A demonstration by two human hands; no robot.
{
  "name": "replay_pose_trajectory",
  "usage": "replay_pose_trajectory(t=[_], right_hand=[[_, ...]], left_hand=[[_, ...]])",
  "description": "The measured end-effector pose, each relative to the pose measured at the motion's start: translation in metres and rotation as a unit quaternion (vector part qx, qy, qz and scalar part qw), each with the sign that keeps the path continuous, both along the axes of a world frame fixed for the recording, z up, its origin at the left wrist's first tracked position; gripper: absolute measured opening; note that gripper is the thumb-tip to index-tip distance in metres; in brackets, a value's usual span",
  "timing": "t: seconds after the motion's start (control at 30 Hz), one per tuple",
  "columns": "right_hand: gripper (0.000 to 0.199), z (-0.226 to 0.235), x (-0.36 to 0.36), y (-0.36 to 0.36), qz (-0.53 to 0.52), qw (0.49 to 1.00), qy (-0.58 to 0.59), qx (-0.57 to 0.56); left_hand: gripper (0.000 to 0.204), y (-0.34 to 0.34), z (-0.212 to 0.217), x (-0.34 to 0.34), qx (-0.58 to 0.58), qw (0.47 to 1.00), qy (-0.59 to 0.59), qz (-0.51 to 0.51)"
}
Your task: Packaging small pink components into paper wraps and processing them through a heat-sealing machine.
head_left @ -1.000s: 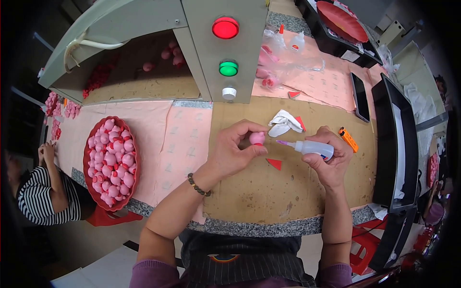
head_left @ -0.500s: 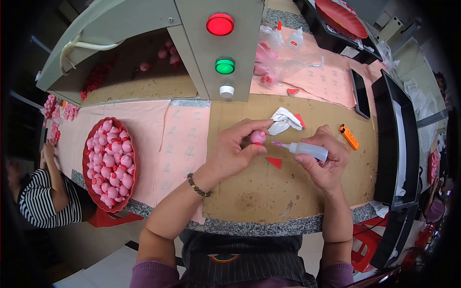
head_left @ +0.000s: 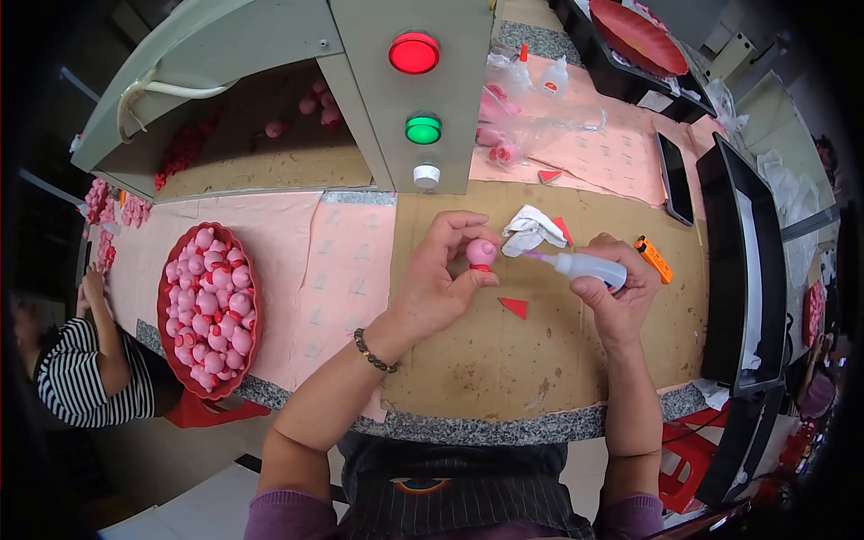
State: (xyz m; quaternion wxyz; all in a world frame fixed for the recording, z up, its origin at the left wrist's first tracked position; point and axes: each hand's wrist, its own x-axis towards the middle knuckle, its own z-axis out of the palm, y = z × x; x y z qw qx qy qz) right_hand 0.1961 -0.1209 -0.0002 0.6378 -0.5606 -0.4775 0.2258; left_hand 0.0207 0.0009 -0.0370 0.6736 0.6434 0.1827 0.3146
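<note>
Between the thumb and fingers of my left hand [head_left: 434,274] is a small round pink figurine [head_left: 481,252] with a red band at its base. My right hand [head_left: 623,292] grips a translucent glue bottle [head_left: 589,268], tilted so its thin purplish nozzle points left. The nozzle tip is apart from the figurine, near a crumpled white tissue [head_left: 531,229] on the cardboard. Below the nozzle lies a red triangular piece [head_left: 514,308]. Another red piece [head_left: 563,229] is partly covered by the tissue.
A red scalloped tray [head_left: 256,337] heaped with pink figurines stands at left. Behind rises a grey machine [head_left: 364,90] with an open bay. At right are an orange lighter [head_left: 654,259], a phone [head_left: 674,178] and a black bin [head_left: 711,270]. A person in stripes [head_left: 94,373] sits far left.
The glue nozzle has drawn back to the right and up, away from the figurine. My left hand's fingers have shifted and the figurine has turned slightly.
</note>
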Motion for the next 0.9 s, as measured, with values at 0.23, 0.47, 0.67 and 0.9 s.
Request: replay_pose_trajectory(t=[0.23,0.47,0.67,0.9], right_hand=[[0.027,-0.015,-0.006,0.01,0.028,0.994,0.102,-0.014],[0.036,-0.02,-0.031,0.015,0.134,0.99,-0.047,0.002],[0.034,-0.023,-0.04,0.006,0.12,0.987,0.053,-0.094],[0.032,-0.02,-0.039,0.01,0.095,0.991,0.085,-0.033]], left_hand=[[0.056,-0.003,-0.001,0.0,0.018,0.999,-0.027,0.015],[0.045,-0.017,-0.007,0.004,0.135,0.99,-0.026,0.038],[0.04,-0.021,0.003,-0.002,0.325,0.944,0.006,0.062],[0.033,-0.019,0.009,0.002,0.277,0.959,-0.032,0.055]])
